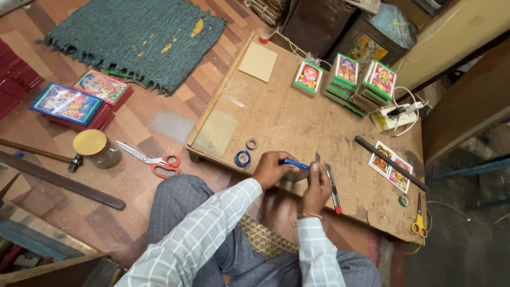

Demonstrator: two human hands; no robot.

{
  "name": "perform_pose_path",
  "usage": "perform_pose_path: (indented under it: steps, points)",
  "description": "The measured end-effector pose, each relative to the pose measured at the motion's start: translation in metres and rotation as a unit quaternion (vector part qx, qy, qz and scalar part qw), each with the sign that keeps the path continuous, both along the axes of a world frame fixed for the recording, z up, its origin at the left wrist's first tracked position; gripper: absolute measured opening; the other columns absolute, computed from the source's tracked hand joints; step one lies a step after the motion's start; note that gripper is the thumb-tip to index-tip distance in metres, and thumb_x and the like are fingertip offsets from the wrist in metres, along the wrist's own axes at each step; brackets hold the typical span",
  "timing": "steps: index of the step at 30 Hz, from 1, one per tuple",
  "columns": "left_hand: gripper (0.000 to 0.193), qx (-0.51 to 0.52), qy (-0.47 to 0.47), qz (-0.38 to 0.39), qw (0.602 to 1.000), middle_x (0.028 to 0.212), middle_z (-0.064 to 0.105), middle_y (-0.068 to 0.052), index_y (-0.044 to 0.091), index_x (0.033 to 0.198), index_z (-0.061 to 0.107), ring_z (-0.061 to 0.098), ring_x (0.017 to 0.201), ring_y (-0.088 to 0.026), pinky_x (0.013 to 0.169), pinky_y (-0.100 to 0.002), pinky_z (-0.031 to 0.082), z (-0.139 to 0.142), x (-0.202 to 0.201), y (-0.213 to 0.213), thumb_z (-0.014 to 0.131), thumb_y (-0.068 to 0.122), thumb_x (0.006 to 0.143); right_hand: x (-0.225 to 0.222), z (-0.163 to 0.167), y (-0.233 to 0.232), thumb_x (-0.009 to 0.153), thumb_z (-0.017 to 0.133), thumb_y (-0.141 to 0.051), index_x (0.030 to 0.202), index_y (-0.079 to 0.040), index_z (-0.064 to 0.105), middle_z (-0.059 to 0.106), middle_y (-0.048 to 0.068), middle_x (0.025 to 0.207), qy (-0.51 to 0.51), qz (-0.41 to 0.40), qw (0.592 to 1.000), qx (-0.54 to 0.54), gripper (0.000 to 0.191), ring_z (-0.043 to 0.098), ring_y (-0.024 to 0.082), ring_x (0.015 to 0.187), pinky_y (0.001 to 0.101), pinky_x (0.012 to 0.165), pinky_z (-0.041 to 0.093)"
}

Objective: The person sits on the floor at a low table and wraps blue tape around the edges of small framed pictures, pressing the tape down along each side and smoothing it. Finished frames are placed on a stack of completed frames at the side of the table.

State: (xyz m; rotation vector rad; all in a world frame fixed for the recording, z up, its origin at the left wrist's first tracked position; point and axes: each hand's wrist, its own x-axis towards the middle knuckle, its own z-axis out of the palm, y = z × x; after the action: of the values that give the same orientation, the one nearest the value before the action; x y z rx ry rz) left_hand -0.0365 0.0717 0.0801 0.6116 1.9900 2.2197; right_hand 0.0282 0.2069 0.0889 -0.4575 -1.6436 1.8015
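Your left hand (272,169) pinches a blue-handled tool (294,163) flat to the workboard (297,122), steadying it. Right hand (317,187) pinches a small blade (317,157) upright. Red-tipped cutter (333,187) lies at 3 o'clock, w/in reach.

At the far edge of the worn plywood bench (276,114) stand three stacks of small rectangular green-edged packs with bright picture fronts (347,74). Two flat colourful picture cards (391,166) lie near its right end. On the floor to the left, two larger boxes with vivid picture lids (79,101) rest on red stacks.
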Motion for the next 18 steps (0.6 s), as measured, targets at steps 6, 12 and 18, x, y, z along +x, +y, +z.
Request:
perform_pose_path:
  steps: [6,12,18]
  points:
    - [0.017,0.008,-0.021,0.004,1.0,0.087,0.079,-0.009,0.002,0.099,0.078,0.072,0.079,-0.01,0.074,-0.028,0.058,-0.014,0.003,0.002,0.078,0.01,0.084,-0.008,-0.024,0.008,0.101,0.066,-0.016,0.106,0.007,0.077,0.075,0.009,0.092,-0.071,-0.108,0.977,0.168,0.026,0.064,0.016,0.081,0.0303,0.074,0.052]
    - [0.024,-0.016,-0.021,0.044,0.999,0.088,0.077,-0.009,0.005,0.104,0.078,0.071,0.08,-0.013,0.076,-0.031,0.057,-0.022,0.006,0.012,0.078,0.023,0.088,-0.006,-0.022,0.021,0.107,0.06,-0.017,0.117,0.007,0.071,0.073,0.01,0.104,0.015,0.023,0.995,0.1,0.028,0.067,0.017,0.091,0.0315,0.081,0.056]
    - [0.039,-0.075,0.01,0.072,0.995,0.094,0.077,-0.017,0.005,0.099,0.077,0.074,0.086,-0.029,0.08,-0.039,0.058,-0.015,0.009,0.006,0.077,0.043,0.086,0.039,0.013,0.019,0.112,0.055,-0.013,0.12,0.0,0.076,0.075,0.018,0.107,-0.098,-0.021,0.855,0.509,0.026,0.067,0.024,0.088,0.0386,0.081,0.052]
